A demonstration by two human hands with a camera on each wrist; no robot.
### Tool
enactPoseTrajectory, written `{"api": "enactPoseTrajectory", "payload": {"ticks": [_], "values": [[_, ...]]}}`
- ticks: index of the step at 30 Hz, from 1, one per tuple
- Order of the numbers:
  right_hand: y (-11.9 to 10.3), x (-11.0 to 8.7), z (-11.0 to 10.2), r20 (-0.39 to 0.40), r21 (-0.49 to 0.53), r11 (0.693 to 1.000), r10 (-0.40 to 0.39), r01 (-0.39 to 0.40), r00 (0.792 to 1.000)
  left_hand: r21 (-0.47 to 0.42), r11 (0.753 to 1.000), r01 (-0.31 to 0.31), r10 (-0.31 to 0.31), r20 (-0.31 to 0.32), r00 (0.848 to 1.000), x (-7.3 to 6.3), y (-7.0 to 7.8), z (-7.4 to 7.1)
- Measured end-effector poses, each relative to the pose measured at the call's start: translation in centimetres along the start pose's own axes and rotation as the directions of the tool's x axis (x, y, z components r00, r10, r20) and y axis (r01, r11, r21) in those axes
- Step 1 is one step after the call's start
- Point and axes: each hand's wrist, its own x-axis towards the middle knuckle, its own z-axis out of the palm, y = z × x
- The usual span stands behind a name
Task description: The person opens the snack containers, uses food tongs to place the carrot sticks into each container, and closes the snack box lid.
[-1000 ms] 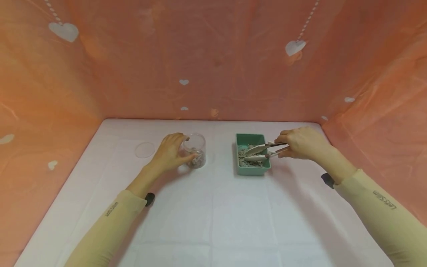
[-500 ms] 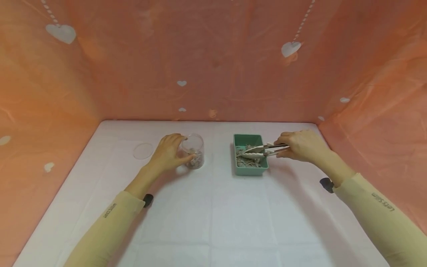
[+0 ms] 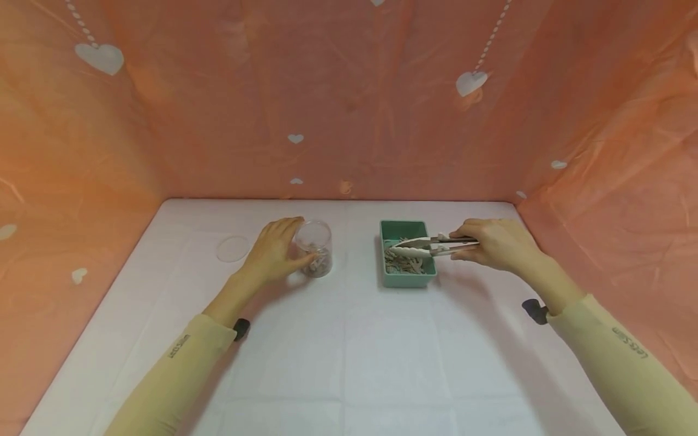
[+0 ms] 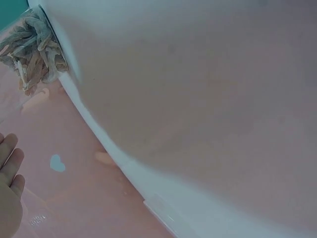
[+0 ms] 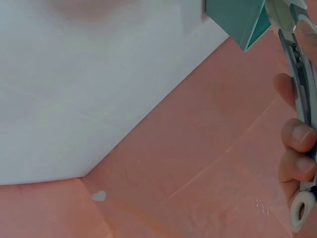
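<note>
In the head view my left hand holds a clear round jar, its thumb at the near side and its fingers round the back left. Small greyish-brown, dried-looking strips fill the lower part of the jar. My right hand grips a pair of tongs by the handles. The tongs' pale tips lie close together over the left part of a green rectangular box. Similar greyish strips lie in that box, partly covered by the tongs.
A clear round lid lies flat on the white-covered table, left of the jar. Orange sheeting with white hearts rises behind the table and along both sides.
The tongs' tips have drawn closer together and come up slightly from the strips in the green box. My right hand has shifted slightly right; my left hand stays on the jar.
</note>
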Motion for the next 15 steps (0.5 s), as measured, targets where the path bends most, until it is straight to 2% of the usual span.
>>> {"api": "enactPoseTrajectory", "payload": {"ticks": [7, 15], "values": [[0.00, -0.33, 0.04, 0.015, 0.032, 0.998, 0.062, -0.062, 0.998, -0.018, 1.000, 0.014, -0.013, 0.006, 1.000, -0.06, 0.05, 0.15], [0.05, -0.43, -0.02, -0.003, 0.057, 0.996, 0.065, -0.064, 0.998, -0.025, 1.000, 0.012, -0.012, -0.003, 1.000, -0.07, -0.03, 0.23]]}}
